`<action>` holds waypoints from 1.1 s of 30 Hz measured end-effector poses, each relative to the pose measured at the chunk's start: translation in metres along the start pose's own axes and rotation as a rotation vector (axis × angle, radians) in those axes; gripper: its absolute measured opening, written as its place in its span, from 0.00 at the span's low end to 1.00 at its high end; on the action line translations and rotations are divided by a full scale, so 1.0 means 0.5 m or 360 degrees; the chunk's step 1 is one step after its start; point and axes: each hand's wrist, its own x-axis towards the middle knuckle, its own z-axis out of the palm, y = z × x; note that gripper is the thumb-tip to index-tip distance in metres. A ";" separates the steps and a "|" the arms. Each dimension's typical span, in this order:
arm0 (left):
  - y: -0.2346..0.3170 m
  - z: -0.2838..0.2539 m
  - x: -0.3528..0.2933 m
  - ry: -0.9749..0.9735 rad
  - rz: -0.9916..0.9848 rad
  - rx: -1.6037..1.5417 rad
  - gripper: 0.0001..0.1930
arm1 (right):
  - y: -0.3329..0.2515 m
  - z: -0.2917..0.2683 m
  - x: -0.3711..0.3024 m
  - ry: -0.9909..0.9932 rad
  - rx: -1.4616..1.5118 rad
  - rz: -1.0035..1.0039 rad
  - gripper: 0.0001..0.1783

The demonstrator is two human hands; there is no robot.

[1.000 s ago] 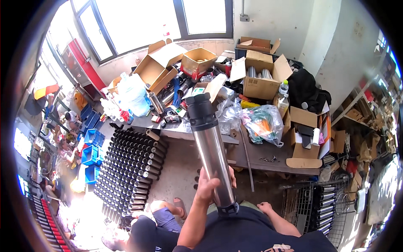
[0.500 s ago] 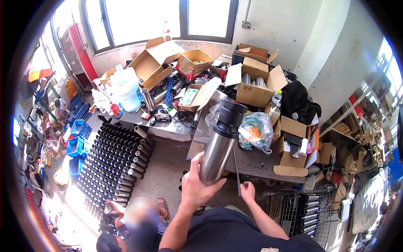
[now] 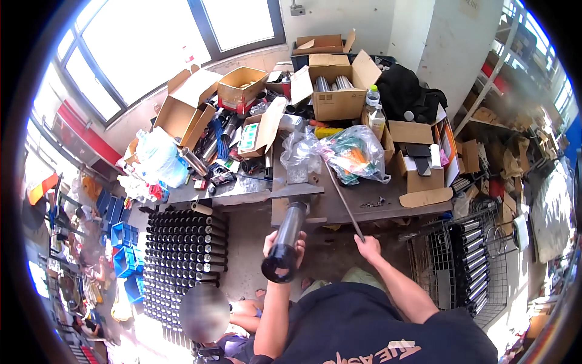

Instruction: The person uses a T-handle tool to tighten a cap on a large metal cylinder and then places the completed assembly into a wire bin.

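Note:
My left hand (image 3: 270, 244) is wrapped round a metal cylinder (image 3: 292, 225) with a black end. The cylinder is tilted, its black hollow end toward me and its other end toward the workbench (image 3: 394, 212). A thin long metal rod (image 3: 344, 199) is in my closed right hand (image 3: 368, 249), gripped near its lower end. The rod slants up and left over the bench, its far tip by a clear plastic bag (image 3: 357, 155) with green and orange contents. A flat metal plate (image 3: 297, 192) lies at the bench's front edge, just beyond the cylinder.
Rows of black-topped cylinders (image 3: 182, 249) stand on the floor at left, where a person (image 3: 245, 315) sits close by. To the right is a wire cage (image 3: 494, 261) holding more cylinders. Open cardboard boxes (image 3: 339, 104) and loose parts crowd the bench. Blue crates (image 3: 125, 261) stand far left.
My left hand has lowered the cylinder and tipped it, so its black end now points toward me instead of away. My right hand has shifted slightly right and up with the rod. The view has turned.

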 end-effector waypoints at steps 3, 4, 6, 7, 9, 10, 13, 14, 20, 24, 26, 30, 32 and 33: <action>0.089 0.008 0.052 0.0200 -0.0266 -0.0257 0.39 | 0.023 -0.087 -0.101 0.0306 0.0007 -0.0284 0.26; 0.119 0.007 0.076 0.0334 -0.0316 -0.0465 0.38 | 0.007 -0.129 -0.124 0.0284 0.0053 -0.0351 0.22; 0.148 0.062 0.126 0.0515 -0.0348 -0.0499 0.36 | 0.001 -0.200 -0.138 0.0261 0.0147 -0.0481 0.19; 0.148 0.086 0.131 0.0370 -0.0246 -0.0197 0.30 | -0.005 -0.234 -0.139 0.0215 0.0139 -0.0522 0.18; 0.103 0.153 0.141 0.0662 0.0300 0.0762 0.25 | -0.028 -0.306 -0.131 0.0161 0.0149 -0.0613 0.17; 0.103 0.158 0.131 0.0729 0.0471 0.1059 0.25 | -0.036 -0.324 -0.114 0.0113 0.0169 -0.0636 0.17; 0.113 0.163 0.174 0.0692 0.1169 0.2324 0.33 | -0.063 -0.390 -0.025 -0.0061 0.0249 -0.0853 0.15; 0.116 0.157 0.214 0.0792 0.1442 0.2625 0.35 | -0.078 -0.411 0.014 -0.0092 0.0177 -0.0903 0.15; 0.043 0.186 0.336 0.0748 0.2298 0.2396 0.33 | -0.122 -0.611 0.221 -0.0294 -0.0139 -0.1417 0.11; 0.020 0.159 0.337 0.0655 0.2402 0.2454 0.28 | -0.222 -0.745 0.234 -0.1133 -0.0375 -0.1286 0.13; 0.017 0.141 0.317 0.0650 0.2178 0.2323 0.25 | -0.280 -0.723 0.230 -0.1661 -0.0032 -0.0954 0.15; 0.029 0.144 0.292 0.0487 0.2108 0.2298 0.17 | -0.290 -0.621 0.125 -0.2776 0.0646 -0.0212 0.14; 0.036 0.152 0.275 0.0718 0.2020 0.2323 0.18 | -0.277 -0.565 0.116 -0.2701 0.0642 -0.0159 0.13; 0.044 0.146 0.277 0.0684 0.1984 0.2285 0.19 | -0.262 -0.536 0.115 -0.2690 0.0753 -0.0066 0.14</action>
